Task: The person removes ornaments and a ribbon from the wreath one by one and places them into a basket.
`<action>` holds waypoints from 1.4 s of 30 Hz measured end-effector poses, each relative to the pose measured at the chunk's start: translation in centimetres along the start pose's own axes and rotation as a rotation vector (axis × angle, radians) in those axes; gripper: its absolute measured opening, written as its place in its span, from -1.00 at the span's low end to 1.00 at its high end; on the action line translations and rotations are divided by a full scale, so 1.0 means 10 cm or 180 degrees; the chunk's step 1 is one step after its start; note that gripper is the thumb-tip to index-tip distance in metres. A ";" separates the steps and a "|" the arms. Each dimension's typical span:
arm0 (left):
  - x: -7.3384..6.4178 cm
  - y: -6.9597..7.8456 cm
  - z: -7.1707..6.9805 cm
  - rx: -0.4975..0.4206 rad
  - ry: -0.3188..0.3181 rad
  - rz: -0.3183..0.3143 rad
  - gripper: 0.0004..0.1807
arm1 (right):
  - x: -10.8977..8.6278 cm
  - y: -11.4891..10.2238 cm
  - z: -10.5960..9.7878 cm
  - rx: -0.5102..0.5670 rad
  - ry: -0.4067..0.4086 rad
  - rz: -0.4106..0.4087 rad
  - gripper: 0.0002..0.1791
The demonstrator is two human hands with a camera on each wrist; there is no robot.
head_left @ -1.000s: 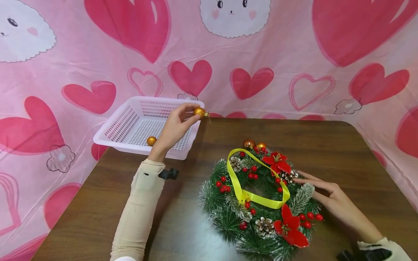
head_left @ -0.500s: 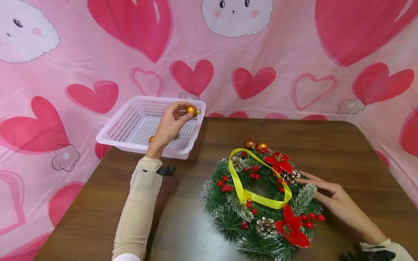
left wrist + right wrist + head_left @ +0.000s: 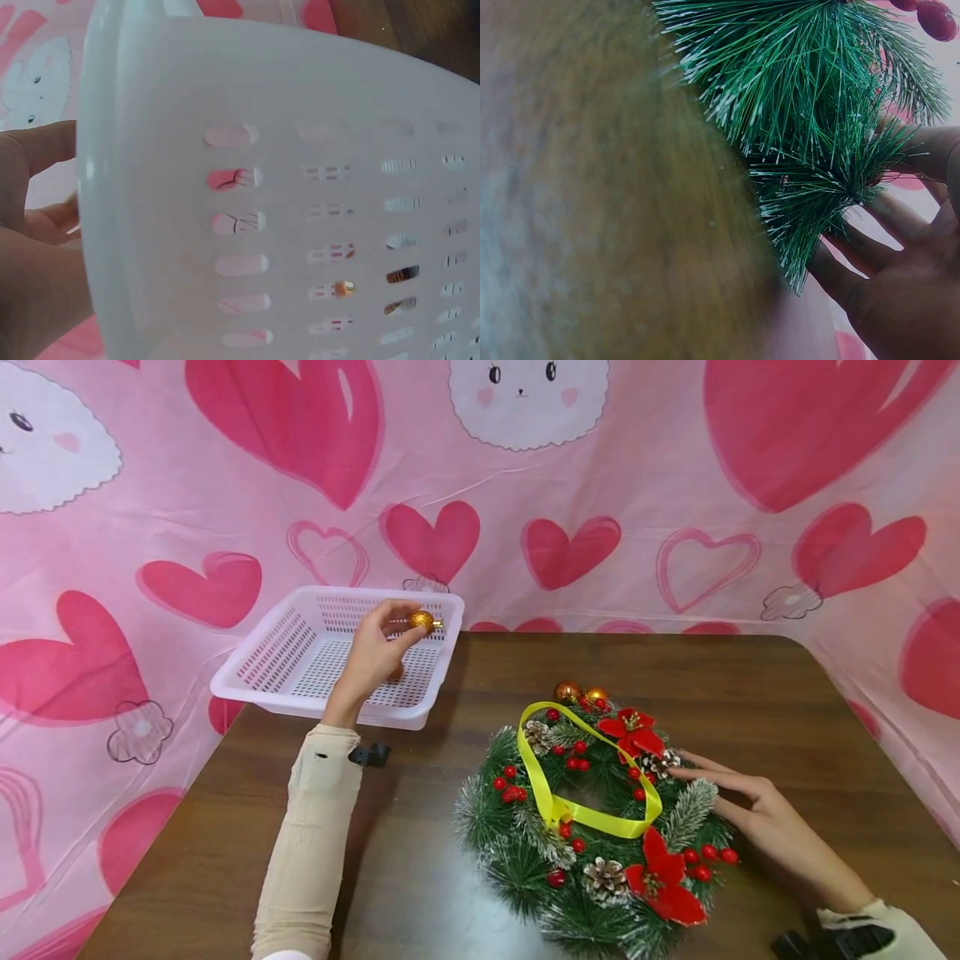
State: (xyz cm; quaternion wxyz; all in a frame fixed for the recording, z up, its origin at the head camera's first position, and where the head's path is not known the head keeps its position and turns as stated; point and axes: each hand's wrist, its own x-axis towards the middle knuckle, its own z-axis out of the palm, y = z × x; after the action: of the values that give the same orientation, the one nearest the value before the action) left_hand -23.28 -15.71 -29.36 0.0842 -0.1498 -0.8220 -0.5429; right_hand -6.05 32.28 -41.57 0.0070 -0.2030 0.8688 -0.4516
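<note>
My left hand (image 3: 369, 652) pinches a gold glittery Christmas bauble (image 3: 422, 621) between thumb and fingers, above the white plastic basket (image 3: 262, 695). In the left wrist view the basket wall (image 3: 172, 97) hides the bauble and part of the hand (image 3: 37, 247). Another bauble (image 3: 396, 673) shows inside the basket, partly behind the hand. My right hand (image 3: 772, 822) touches the right edge of the Christmas wreath (image 3: 517, 868), fingers extended. In the right wrist view those fingers (image 3: 855, 251) lie spread along the green needles (image 3: 802, 90).
A yellow ribbon loop (image 3: 603, 821) lies over the wreath, among red flowers (image 3: 663, 885), berries and pine cones (image 3: 606, 878). Two orange baubles (image 3: 567, 691) sit at its far edge. Behind the brown table (image 3: 697, 685) hangs a pink heart-patterned cloth (image 3: 510, 477).
My left hand has moved left and slightly down with the gold bauble, from the basket's right rim to over its inside. The right hand stays at the wreath.
</note>
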 end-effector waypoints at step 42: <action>0.07 -0.31 -0.11 0.0500 -0.0014 -0.0141 -0.59 | 0.00 0.01 0.00 0.0068 0.0010 -0.0073 -0.57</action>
State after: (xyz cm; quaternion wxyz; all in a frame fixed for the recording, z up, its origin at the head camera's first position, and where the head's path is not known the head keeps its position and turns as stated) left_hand -25.03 -17.75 -31.41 0.0818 -0.1257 -0.8654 -0.4781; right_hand -6.04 32.33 -41.66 0.0025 -0.2122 0.8615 -0.4612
